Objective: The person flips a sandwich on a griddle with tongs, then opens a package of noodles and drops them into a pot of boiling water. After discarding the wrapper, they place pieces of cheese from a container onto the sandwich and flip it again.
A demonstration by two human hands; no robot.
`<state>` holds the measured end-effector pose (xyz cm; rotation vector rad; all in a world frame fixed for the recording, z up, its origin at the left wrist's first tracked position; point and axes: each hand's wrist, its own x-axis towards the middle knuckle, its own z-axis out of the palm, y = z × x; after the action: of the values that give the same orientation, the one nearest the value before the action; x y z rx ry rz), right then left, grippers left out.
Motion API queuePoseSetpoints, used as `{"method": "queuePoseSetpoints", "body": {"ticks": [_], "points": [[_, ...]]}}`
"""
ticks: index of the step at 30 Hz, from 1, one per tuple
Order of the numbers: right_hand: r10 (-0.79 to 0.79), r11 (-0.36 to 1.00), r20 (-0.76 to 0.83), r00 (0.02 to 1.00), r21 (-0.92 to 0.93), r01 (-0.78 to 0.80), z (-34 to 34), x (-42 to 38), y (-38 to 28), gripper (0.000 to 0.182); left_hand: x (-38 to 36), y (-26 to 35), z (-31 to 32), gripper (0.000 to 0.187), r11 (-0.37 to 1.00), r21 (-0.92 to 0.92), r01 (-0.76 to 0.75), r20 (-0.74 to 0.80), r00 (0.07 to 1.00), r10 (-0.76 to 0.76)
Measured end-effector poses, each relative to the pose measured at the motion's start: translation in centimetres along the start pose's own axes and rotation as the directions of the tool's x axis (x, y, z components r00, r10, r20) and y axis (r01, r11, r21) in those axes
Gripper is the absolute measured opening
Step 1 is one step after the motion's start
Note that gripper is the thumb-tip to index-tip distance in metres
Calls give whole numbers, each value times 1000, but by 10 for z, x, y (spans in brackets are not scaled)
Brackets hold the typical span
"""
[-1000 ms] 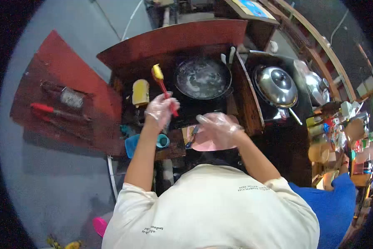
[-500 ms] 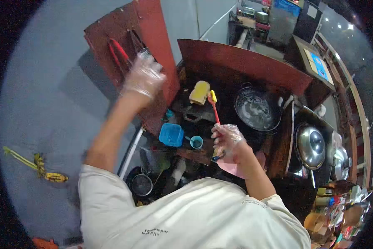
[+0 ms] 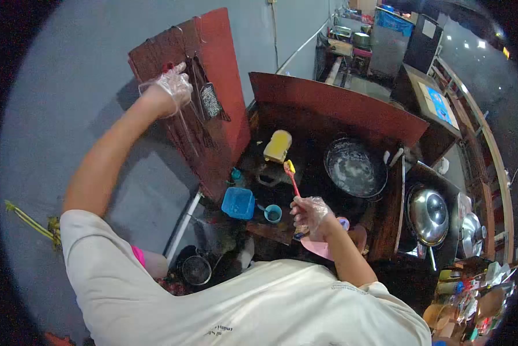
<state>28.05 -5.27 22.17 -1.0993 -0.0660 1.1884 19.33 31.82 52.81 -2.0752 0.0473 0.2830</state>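
My left hand [image 3: 169, 91], in a clear plastic glove, is up at the brown hanging board [image 3: 149, 57]. Its fingers curl over a red tool [image 3: 168, 67], and only the top of that tool shows. Beside it hang dark utensils, one a black slotted turner [image 3: 210, 101]. My right hand [image 3: 313, 212], gloved too, grips the handle of a red spatula [image 3: 295, 185] with yellow spread on its tip. Just beyond that tip lies a pale block of bread [image 3: 278, 146] with a yellow top. A blue tub [image 3: 238, 204] and a small light-blue cup [image 3: 272, 214] stand left of my right hand.
A dark wok [image 3: 355, 167] with whitish contents is at the right, behind it a red-brown panel [image 3: 339, 106]. Farther right sits a shiny domed lid [image 3: 429, 214]. A pink item [image 3: 317, 249] lies beneath my right wrist. Packets and utensils [image 3: 469, 300] crowd the lower right.
My left hand has moved left and over the red tool, uncovering the black slotted turner. My right hand, still holding the spatula, has shifted slightly down in view as the camera moved.
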Motion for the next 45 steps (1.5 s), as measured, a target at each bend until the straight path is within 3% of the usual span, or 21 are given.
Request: {"method": "queuePoseSetpoints", "body": {"ticks": [5,7,8,14,23,24,25,26,27,28,29,31,32,33,34,35,37,38,41,43,45], "points": [[-5,1000,23,1000,-16,5,-10,15,7,23,4,-6,-25,16,991,-129,48,-53,997,-55],[1,1000,30,1000,-21,-1,-12,18,10,23,5,-4,-41,16,990,-120,68,130,990,-53],[-17,999,18,1000,-33,18,-14,19,11,24,9,-5,-23,15,979,-175,106,70,993,-95],[50,998,-22,999,-33,-50,-16,21,5,24,6,-4,-29,19,996,-27,87,173,982,-81],[46,998,-83,996,45,-42,-13,36,1,20,-4,58,-22,18,956,-136,260,178,956,-235],[4,1000,-80,997,-7,-4,-14,37,-1,20,-14,74,-14,15,940,-218,264,81,964,-252],[-36,998,-81,996,-56,32,-17,37,-3,19,-30,100,17,14,920,-327,217,-369,867,-335],[30,999,-46,999,30,-28,-24,40,-5,22,-26,114,-5,14,836,-441,328,122,944,-306],[37,998,-68,997,43,-34,-26,43,-6,22,-29,153,16,20,855,-343,390,65,918,-392],[30,1000,-131,991,2,-30,-26,48,-7,22,-32,183,44,17,882,-364,299,-225,891,-395],[22,999,-188,982,-38,-30,-28,52,-8,21,-18,212,52,18,686,-621,379,124,912,-392],[27,999,-142,989,32,-23,-36,49,-6,22,2,282,87,25,240,-875,419,313,871,-379],[49,994,-132,990,105,-35,-38,47,-5,22,16,359,176,27,55,-972,230,187,891,-413],[69,983,-123,990,178,-46,-42,48,-4,22,17,375,142,30,-441,-821,364,503,826,-255],[8,999,-177,984,52,1,-45,55,-1,22,19,404,143,30,-570,-780,260,479,834,-274],[9,998,-198,980,64,4,-52,61,3,22,26,410,121,26,-723,-563,401,635,770,-68],[104,969,-71,992,233,-85,-63,66,8,23,40,426,111,23,-823,-390,412,633,769,85],[110,985,-144,983,147,-89,-65,71,11,23,50,432,111,23,-821,-387,420,624,774,102],[96,994,-181,979,61,-86,-69,73,11,25,89,444,116,23,-858,-352,373,602,792,97],[39,982,-137,990,188,-13,-84,81,30,26,121,444,122,22,-915,-361,178,515,857,-37],[59,978,-117,991,205,-34,-87,87,35,27,161,440,134,20,-935,-289,207,551,834,14]]}}
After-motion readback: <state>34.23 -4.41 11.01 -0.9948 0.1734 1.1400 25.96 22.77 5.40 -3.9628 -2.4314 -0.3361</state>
